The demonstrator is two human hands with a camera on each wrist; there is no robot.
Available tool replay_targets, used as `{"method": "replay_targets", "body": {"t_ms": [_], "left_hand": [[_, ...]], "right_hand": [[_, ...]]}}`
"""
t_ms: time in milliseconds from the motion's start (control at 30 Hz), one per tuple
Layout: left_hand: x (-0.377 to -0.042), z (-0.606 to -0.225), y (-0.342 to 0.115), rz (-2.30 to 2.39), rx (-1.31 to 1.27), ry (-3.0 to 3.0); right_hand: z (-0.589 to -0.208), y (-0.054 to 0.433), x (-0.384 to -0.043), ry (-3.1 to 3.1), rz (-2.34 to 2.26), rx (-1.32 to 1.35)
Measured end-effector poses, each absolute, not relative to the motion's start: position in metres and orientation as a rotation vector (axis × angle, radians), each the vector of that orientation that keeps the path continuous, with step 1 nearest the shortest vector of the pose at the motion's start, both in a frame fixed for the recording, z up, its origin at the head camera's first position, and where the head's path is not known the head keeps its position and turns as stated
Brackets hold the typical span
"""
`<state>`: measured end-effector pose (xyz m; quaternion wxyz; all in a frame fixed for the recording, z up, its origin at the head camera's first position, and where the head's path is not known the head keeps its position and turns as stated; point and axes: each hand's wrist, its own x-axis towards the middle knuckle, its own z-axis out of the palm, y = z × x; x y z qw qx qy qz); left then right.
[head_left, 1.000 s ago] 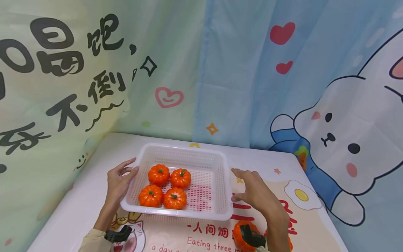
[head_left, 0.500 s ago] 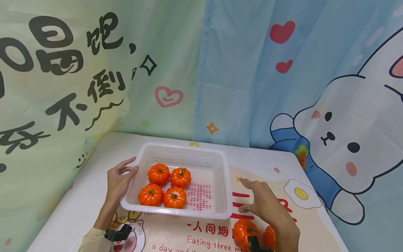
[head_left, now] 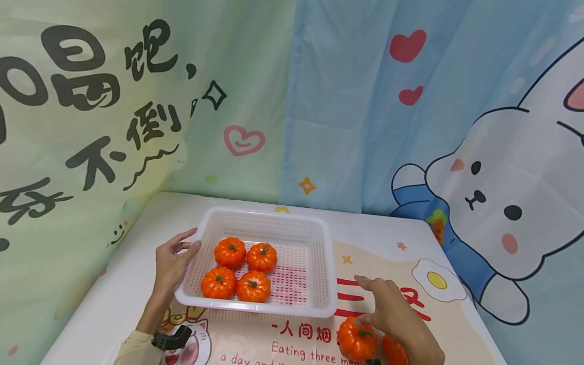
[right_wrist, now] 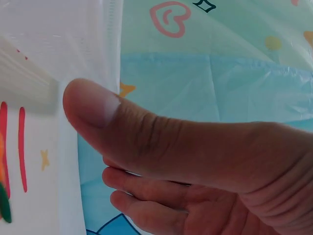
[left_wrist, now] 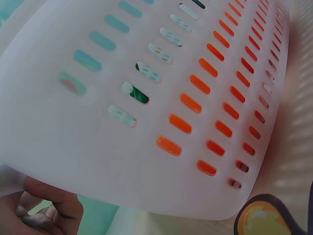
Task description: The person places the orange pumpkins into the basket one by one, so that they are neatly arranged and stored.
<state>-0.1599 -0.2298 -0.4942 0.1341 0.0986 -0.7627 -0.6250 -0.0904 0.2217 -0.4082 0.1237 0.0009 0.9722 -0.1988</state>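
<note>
A white perforated plastic basket (head_left: 315, 263) stands mid-table with several small orange pumpkins (head_left: 254, 287) grouped in its left part. My left hand (head_left: 170, 263) holds the basket's left rim; in the left wrist view curled fingers (left_wrist: 54, 205) show at the rim's corner, and orange shows through the slots. Over the table to the basket's right, my right hand (head_left: 392, 309) holds nothing, thumb and index finger spread apart. Its thumb overlaps the top of a loose pumpkin (head_left: 353, 342) in the head view. A second loose pumpkin (head_left: 393, 350) lies beside that one, partly hidden by the wrist.
A printed mat (head_left: 301, 350) with red lettering and a cartoon cat covers the near part of the white table (head_left: 132, 253). Cartoon-printed cloth (head_left: 337, 101) hangs behind and along the sides of the table.
My right hand has moved away from the basket's right side, nearer to me and slightly right, down toward the loose pumpkins. My left hand and the basket have stayed in place.
</note>
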Motion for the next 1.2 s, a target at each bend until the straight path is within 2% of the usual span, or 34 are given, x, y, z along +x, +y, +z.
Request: {"method": "replay_targets", "body": {"t_ms": [533, 1200], "left_hand": [[-0.159, -0.493, -0.230, -1.828, 0.279, -2.208], [-0.160, -0.493, -0.227, -1.806, 0.312, -2.218]], "right_hand": [[-0.448, 0.232, -0.074, 2.662, -0.614, 0.180], [-0.464, 0.233, -0.065, 2.636, -0.654, 0.216]]}}
